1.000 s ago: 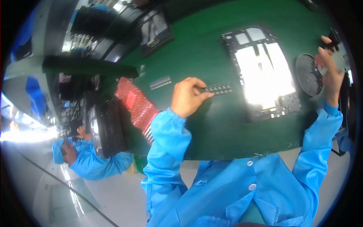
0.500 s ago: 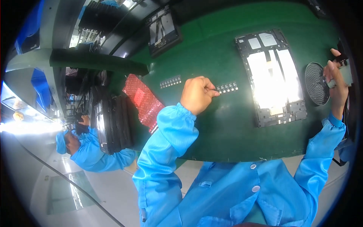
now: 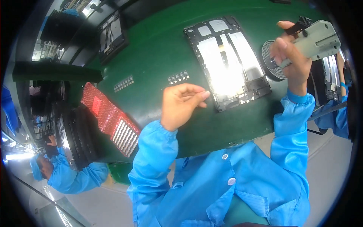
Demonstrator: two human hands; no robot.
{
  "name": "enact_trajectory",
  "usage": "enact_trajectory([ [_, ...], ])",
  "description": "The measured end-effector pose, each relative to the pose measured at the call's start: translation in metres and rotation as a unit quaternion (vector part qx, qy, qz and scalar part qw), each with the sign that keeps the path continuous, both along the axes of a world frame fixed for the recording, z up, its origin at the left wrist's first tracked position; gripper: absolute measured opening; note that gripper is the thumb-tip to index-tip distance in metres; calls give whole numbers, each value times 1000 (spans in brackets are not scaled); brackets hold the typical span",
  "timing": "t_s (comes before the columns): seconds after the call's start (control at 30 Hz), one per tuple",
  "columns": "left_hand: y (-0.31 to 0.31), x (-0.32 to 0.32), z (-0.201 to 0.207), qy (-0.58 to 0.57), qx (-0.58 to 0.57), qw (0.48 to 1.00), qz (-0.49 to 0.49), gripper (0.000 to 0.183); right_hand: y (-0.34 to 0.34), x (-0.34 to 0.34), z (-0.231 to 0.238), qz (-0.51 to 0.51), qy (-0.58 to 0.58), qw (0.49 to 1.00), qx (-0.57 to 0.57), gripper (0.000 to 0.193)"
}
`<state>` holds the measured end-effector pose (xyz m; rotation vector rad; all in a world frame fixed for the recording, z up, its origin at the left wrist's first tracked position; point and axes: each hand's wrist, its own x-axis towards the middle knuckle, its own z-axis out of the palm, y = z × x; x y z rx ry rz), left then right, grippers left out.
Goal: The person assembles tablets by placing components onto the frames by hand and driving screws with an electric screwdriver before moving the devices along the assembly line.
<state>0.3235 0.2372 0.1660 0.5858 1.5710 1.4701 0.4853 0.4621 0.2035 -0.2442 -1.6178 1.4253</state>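
My left hand (image 3: 183,104) is closed in a pinch, thumb against forefinger, beside the lower left edge of an opened tablet (image 3: 230,64). What sits between the fingertips, if anything, is too small to make out. In my right hand (image 3: 297,62) is a pale grey-green tool that looks like an electric screwdriver (image 3: 319,39), its narrow end over a round perforated dish (image 3: 273,70). The tablet lies flat, bright battery area and black frame facing up. Left of it rests a short strip of small dark parts (image 3: 178,77), above my left hand, with a second strip (image 3: 124,83) farther left.
Red bubble-wrap (image 3: 99,107) with a row of white strips (image 3: 125,137) lies at the table's left front. A stack of dark devices (image 3: 73,136) stands beyond. Another opened tablet (image 3: 112,36) lies at the back left. A co-worker (image 3: 68,170) in blue is at the left.
My left hand has left the strip of small parts and come to the tablet's lower left edge. My right hand has lifted the tool up over the dish. The whole view has swung right.
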Motion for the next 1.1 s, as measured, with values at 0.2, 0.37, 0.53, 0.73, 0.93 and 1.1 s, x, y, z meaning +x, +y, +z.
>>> enact_trajectory([
  [0.2,17,11,-24,61,14,998,27,11,-40,-18,6,78,24,996,-35,36],
  [0.37,20,10,-30,148,17,989,13,9,-68,-22,10,100,-7,995,-29,35],
  [0.53,22,5,-33,152,16,988,-7,15,-82,-36,14,136,-63,988,-21,40],
  [0.73,28,-2,-20,86,-3,996,-1,17,-92,-58,1,171,-58,982,-54,37],
  [0.93,25,-6,-23,81,-32,996,-20,15,-95,-67,-11,183,-69,975,-105,33],
  [1.1,26,-5,-19,84,-25,996,-16,15,-93,-69,-15,177,-71,979,-71,33],
])
